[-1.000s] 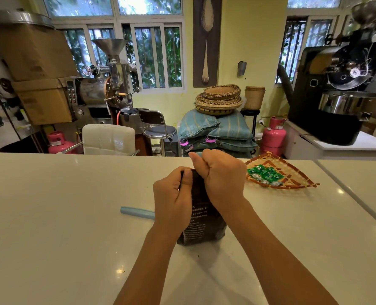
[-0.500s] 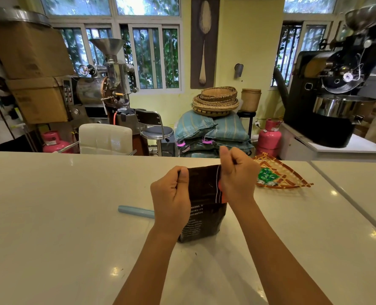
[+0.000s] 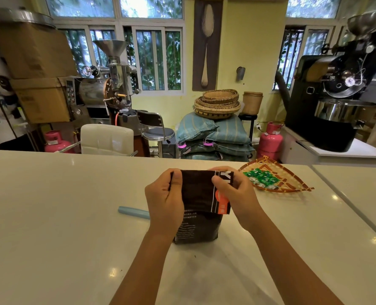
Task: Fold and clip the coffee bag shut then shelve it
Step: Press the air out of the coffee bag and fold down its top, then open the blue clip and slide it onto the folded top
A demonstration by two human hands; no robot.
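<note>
Bag point(image 3: 197, 225) stands upright on the table point(image 3: 50, 216), mid-table, directly in front of the person. Change over the last second: the top was bunched between two fists held close together; now the hands have spread to the bag's top corners and the top panel is pulled flat and turned down toward the person, flap edge hanging partway down the bag. So fold one looks made, or nearly.

Left hand point(image 3: 165, 201) has its grip closed on the bag's left top corner, thumb on the near face. Right hand point(image 3: 233, 190) pinches the right top corner the same way.

Clip point(image 3: 133, 212), pale blue bar, lies flat on the table just left of the bag, partly hidden behind the left wrist, untouched. Likely next: one hand pins the fold, the other fetches the clip. No shelf in view.

Basket point(image 3: 292, 186) with green packets sits right of the bag, clear of it.
</note>
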